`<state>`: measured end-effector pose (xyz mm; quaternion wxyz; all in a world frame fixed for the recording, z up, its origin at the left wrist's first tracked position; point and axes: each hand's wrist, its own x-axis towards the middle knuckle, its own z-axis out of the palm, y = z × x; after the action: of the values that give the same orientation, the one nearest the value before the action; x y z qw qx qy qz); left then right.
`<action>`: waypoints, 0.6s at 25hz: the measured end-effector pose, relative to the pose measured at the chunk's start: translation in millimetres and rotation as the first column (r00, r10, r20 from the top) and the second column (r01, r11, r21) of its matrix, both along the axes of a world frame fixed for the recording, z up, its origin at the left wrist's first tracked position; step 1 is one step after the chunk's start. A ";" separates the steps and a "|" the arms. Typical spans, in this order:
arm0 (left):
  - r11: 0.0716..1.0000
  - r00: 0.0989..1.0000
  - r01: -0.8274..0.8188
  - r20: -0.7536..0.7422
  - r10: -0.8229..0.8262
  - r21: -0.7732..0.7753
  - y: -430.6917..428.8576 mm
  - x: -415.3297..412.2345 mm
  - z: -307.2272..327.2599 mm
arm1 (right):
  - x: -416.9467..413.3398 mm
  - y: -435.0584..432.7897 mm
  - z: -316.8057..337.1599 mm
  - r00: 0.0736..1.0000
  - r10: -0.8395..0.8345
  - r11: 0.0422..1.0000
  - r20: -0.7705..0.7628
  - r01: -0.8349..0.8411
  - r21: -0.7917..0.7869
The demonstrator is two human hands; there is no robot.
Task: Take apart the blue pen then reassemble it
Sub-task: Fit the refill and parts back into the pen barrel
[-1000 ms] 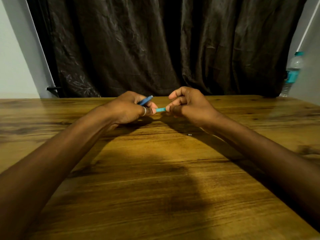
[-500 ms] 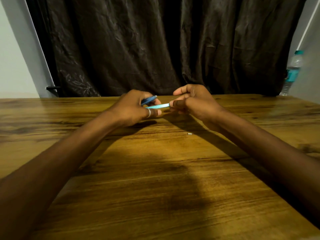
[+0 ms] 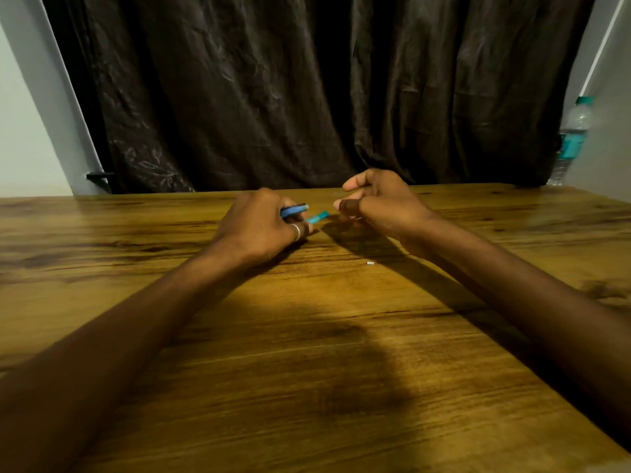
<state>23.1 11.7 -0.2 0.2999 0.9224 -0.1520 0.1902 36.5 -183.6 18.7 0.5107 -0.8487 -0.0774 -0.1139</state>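
My left hand (image 3: 263,230), with a ring on one finger, is closed on two pen parts. One is a dark blue piece (image 3: 295,209) poking out above the fingers. The other is a lighter teal piece (image 3: 317,217) pointing right toward my right hand. My right hand (image 3: 379,204) hovers just right of the teal piece's tip with a small gap between them. Its thumb and forefinger are apart, and nothing shows between them. A tiny white part (image 3: 369,264) lies on the wooden table (image 3: 307,370) below my right wrist.
A dark curtain (image 3: 307,90) hangs behind the table's far edge. A plastic water bottle (image 3: 572,138) with a teal label stands at the far right corner. Both forearms rest low over the tabletop.
My right hand has released the teal piece and drawn slightly right. My left hand has lowered toward the table, still holding both pieces.
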 end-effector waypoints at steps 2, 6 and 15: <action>0.999 0.997 -0.044 -0.064 0.045 0.009 -3.7 2.0 -8.2 | 4.2 -1.2 -1.9 0.999 -0.025 0.999 0.048 0.026 -0.026; 0.993 0.987 -0.081 -0.129 0.091 0.080 -8.6 4.6 -12.7 | 8.0 -2.3 -4.0 0.997 -0.025 0.999 0.071 0.028 -0.046; 0.983 0.992 -0.101 -0.065 0.112 0.154 -7.3 1.4 2.1 | 3.8 -12.4 6.0 0.988 0.012 0.978 0.153 0.020 -0.205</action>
<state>24.5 4.4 1.9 0.2244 0.9555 -0.1050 0.1599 40.3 -195.9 24.7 0.4121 -0.8860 -0.1260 -0.1713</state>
